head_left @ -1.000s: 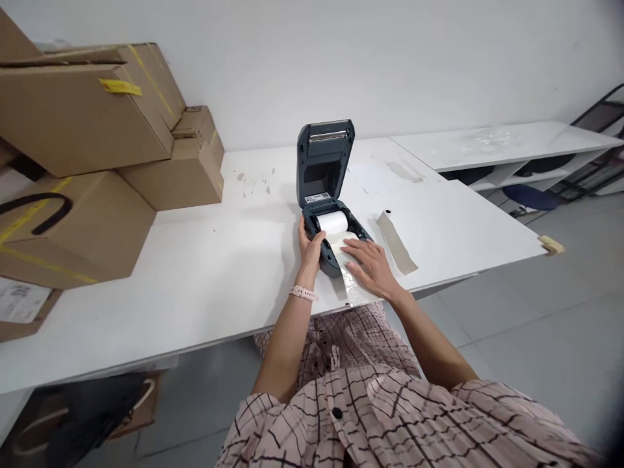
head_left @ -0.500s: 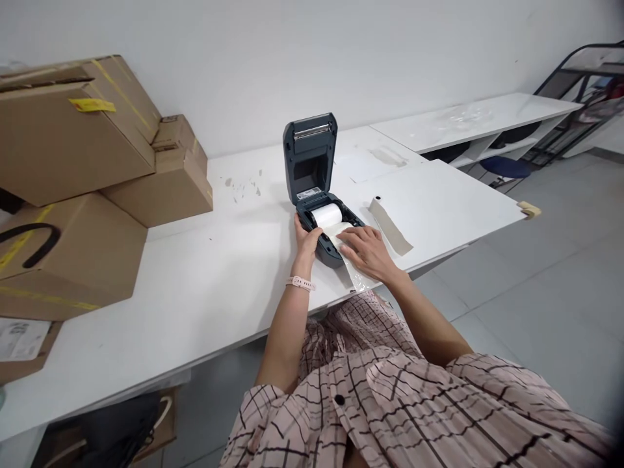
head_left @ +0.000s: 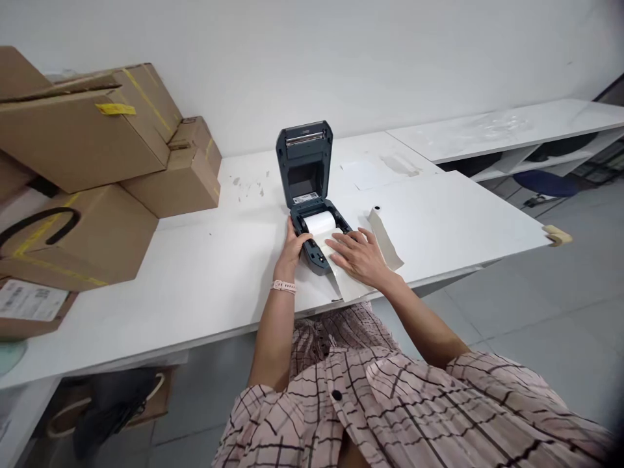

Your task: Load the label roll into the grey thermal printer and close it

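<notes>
A dark grey label printer [head_left: 306,162] stands on the white table with its lid raised. Inside it sits a white label roll [head_left: 320,222]. From this roll a pale label strip [head_left: 347,284] runs over the printer's front to the table edge. My left hand [head_left: 291,247] grips the printer's left side, thumb on the rim near the strip. Flat on the strip lies my right hand [head_left: 361,259], its fingers stretched out and slightly apart at the printer's front right. Beside that hand, a small roll of paper [head_left: 383,235] rests partly unrolled on the table.
Stacked cardboard boxes [head_left: 88,140] with yellow tape occupy the table's left side. A second white table [head_left: 507,130] adjoins at the back right, with a blue stool [head_left: 546,183] by it. A dark bag [head_left: 114,403] lies beneath the table at lower left.
The camera view has turned slightly, shifting the boxes right in the picture. My right hand remains on the strip, its fingers a little more spread. My left hand still holds the printer.
</notes>
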### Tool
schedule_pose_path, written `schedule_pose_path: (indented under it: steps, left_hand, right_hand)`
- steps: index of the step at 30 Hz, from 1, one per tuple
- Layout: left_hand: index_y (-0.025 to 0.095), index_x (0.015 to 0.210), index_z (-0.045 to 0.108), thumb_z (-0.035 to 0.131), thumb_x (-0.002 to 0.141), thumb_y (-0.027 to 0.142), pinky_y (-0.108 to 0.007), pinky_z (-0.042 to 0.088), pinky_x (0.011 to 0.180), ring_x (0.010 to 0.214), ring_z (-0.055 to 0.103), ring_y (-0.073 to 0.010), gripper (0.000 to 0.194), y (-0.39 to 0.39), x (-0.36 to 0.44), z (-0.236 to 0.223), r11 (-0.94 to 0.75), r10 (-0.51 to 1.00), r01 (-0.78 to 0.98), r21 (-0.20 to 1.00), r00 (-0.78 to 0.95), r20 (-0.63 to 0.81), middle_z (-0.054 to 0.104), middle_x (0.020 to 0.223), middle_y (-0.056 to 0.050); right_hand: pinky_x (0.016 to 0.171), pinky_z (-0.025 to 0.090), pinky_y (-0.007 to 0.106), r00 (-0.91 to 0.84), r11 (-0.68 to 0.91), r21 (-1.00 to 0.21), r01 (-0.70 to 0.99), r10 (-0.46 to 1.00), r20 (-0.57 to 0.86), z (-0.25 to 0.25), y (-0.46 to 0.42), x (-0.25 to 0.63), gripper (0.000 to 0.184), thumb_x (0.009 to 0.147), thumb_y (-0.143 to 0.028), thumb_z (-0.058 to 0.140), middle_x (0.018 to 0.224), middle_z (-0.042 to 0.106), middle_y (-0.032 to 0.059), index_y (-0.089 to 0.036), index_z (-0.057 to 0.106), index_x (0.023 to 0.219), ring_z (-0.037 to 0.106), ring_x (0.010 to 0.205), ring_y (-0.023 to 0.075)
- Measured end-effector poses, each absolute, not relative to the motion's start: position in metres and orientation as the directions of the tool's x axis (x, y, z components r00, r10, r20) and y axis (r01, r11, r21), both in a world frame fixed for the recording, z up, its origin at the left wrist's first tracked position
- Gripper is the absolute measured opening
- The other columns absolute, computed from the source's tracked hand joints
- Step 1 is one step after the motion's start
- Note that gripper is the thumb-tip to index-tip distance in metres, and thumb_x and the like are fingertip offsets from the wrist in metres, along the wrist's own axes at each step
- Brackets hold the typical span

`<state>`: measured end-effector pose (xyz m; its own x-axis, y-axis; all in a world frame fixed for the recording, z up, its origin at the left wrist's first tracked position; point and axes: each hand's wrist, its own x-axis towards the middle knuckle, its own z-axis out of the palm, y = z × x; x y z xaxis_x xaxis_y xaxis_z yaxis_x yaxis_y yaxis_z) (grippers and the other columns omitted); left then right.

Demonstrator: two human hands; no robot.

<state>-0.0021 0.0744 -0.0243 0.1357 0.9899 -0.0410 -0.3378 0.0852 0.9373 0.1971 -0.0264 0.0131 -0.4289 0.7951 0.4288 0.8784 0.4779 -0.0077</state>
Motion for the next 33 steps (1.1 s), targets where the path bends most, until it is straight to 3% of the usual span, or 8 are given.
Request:
schedule_pose_path:
  steps: [8,15,18,21,25,28,31,33]
  left_hand:
    - [0.025,0.154,0.043,0.078,0.081,0.035,-0.045,0.046,0.117,0.138,0.058,-0.0301,0.082,0.054,0.003,-0.014,0.042,0.997,-0.268,0.962,0.081,-0.021,0.056,0.155,-0.01]
    - [0.02,0.16,0.033,0.067,0.092,0.055,-0.047,0.036,0.124,0.156,0.036,-0.0305,0.084,0.048,-0.035,0.027,0.175,0.969,0.159,0.972,-0.2,-0.142,0.03,0.172,-0.018]
    - [0.014,0.159,0.031,0.054,0.102,0.049,-0.048,0.033,0.125,0.157,0.033,-0.029,0.07,0.075,-0.048,0.075,0.032,0.961,0.266,0.964,-0.274,0.044,0.024,0.174,-0.018]
    - [0.011,0.157,0.032,0.054,0.104,0.042,-0.046,0.03,0.127,0.157,0.031,-0.0266,0.066,0.104,-0.041,0.125,-0.131,0.937,0.347,0.929,-0.261,0.23,0.025,0.174,-0.017]
    - [0.013,0.121,0.067,0.057,0.099,0.028,-0.044,0.045,0.115,0.127,0.063,-0.0242,0.029,0.103,0.002,0.146,-0.388,0.806,0.549,0.74,-0.188,0.561,0.071,0.133,-0.012]
    - [0.017,0.117,0.074,0.056,0.098,0.042,-0.044,0.053,0.107,0.121,0.07,-0.0277,0.036,0.069,0.035,0.116,-0.412,0.906,0.612,0.675,0.194,0.377,0.077,0.125,-0.011]
    - [0.016,0.155,0.047,0.051,0.096,0.064,-0.051,0.035,0.125,0.157,0.035,-0.0339,0.076,0.031,0.048,0.077,-0.438,0.874,0.728,0.528,0.482,0.06,0.039,0.167,-0.017]
    - [0.017,0.164,0.028,0.041,0.098,0.07,-0.053,0.022,0.131,0.163,0.018,-0.0312,0.086,0.013,0.045,0.06,-0.498,0.807,0.747,0.441,0.585,-0.079,0.022,0.174,-0.015]
  right_hand:
    - [0.117,0.036,0.057,-0.399,0.527,-0.142,0.838,0.769,0.499,-0.006,-0.056,0.178,0.047,0.108,-0.043,0.045,0.154,0.057,0.0172,-0.017,0.059,0.144,0.053,0.138,0.0359]
    - [0.123,0.035,0.061,-0.406,0.678,-0.512,0.528,0.731,0.549,0.037,-0.063,0.249,0.041,0.107,-0.045,0.047,0.155,0.059,-0.0021,-0.042,0.054,0.147,0.052,0.144,0.0263]
    - [0.121,0.039,0.057,-0.154,0.593,-0.653,0.471,0.784,0.601,0.072,0.0,0.292,0.043,0.105,-0.056,0.044,0.146,0.066,0.0027,-0.036,0.064,0.138,0.055,0.141,0.0281]
    - [0.121,0.04,0.055,-0.06,0.449,-0.831,0.329,0.888,0.456,0.098,0.072,0.304,0.059,0.099,-0.07,0.046,0.154,0.059,0.0056,-0.031,0.062,0.139,0.051,0.145,0.0301]
    - [0.121,0.041,0.054,-0.089,0.289,-0.943,0.164,0.957,0.277,0.112,0.135,0.281,0.063,0.097,-0.067,0.047,0.162,0.05,0.0084,-0.027,0.055,0.145,0.049,0.147,0.0283]
    - [0.124,0.036,0.055,-0.136,0.277,-0.949,0.151,0.957,0.258,0.112,0.152,0.26,0.064,0.096,-0.065,0.048,0.165,0.045,0.0077,-0.028,0.05,0.149,0.044,0.151,0.0279]
    - [0.127,0.03,0.057,-0.207,0.316,-0.936,0.153,0.937,0.282,0.109,0.155,0.249,0.074,0.094,-0.072,0.05,0.171,0.035,0.0062,-0.031,0.042,0.155,0.034,0.157,0.0286]
    - [0.128,0.027,0.058,-0.266,0.342,-0.926,0.159,0.918,0.294,0.102,0.153,0.246,0.083,0.092,-0.077,0.051,0.173,0.03,0.0061,-0.034,0.033,0.16,0.028,0.16,0.0287]
